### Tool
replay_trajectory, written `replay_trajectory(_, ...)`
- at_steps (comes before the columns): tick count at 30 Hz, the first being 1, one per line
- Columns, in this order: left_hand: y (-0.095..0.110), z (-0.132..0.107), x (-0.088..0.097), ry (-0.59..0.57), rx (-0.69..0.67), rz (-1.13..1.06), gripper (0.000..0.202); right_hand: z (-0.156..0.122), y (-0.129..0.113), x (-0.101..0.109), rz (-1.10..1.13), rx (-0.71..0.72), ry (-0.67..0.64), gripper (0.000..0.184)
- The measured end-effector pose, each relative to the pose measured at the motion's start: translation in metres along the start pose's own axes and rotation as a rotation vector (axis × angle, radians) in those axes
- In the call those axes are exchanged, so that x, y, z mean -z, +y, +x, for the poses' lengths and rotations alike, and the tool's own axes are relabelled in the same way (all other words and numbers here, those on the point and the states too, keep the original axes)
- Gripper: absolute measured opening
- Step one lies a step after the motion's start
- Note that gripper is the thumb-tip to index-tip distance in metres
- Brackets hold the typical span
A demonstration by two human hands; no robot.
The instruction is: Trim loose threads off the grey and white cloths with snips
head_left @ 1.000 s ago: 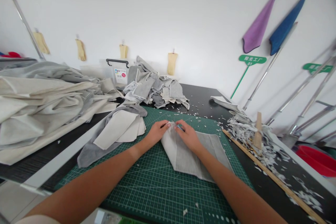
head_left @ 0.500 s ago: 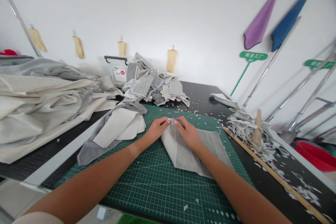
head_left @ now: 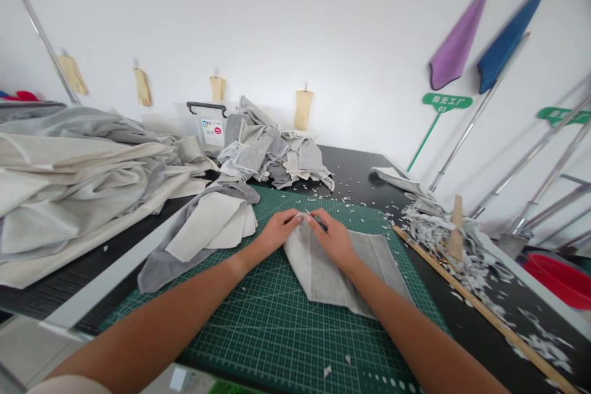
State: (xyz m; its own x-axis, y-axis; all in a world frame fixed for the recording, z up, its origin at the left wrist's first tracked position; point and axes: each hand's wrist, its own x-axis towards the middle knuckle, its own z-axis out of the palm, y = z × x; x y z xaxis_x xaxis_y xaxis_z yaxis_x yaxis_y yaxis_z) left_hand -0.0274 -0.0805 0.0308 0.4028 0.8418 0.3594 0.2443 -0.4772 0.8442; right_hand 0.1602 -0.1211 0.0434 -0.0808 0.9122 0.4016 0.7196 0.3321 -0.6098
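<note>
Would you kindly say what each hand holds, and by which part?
The left hand pinches the gray cloth by its far left corner; the right hand holds a dark object; whether that grip includes cloth is unclear.

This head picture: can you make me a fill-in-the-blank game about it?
1. The left hand pinches gray fabric over a ____ mat.
2. Beside the hanging purple cloth is a ____ cloth.
3. In the picture, the long wooden strip lies to the ____ of the mat.
4. The tub at the picture's right edge is ____.

Missing words: green; blue; right; red.
</note>
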Motion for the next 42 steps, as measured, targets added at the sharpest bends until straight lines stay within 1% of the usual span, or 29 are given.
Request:
replay_trajectory(7, -0.003, 0.001, 0.0, 0.036, -0.05, -0.011, 0.034, -0.002, 0.0, 0.0, -0.041, 0.006, -0.032, 0.037)
replay_trajectory(14, -0.003, 0.001, 0.0, 0.03, -0.074, -0.036, 0.033, -0.002, -0.002, 0.001, -0.046, 0.005, -0.055, 0.038)
replay_trajectory(26, -0.01, 0.003, -0.001, 0.006, -0.087, -0.094, 0.03, -0.004, -0.002, 0.0, -0.052, 0.018, -0.063, 0.038)
replay_trajectory(31, -0.012, 0.003, 0.0, -0.005, -0.072, -0.087, 0.029, -0.004, -0.002, 0.0, -0.064, 0.024, -0.07, 0.038)
replay_trajectory(42, -0.007, 0.001, 0.001, -0.025, 0.014, -0.059, 0.03, -0.004, -0.001, 0.001, -0.029, 0.046, -0.115, 0.037)
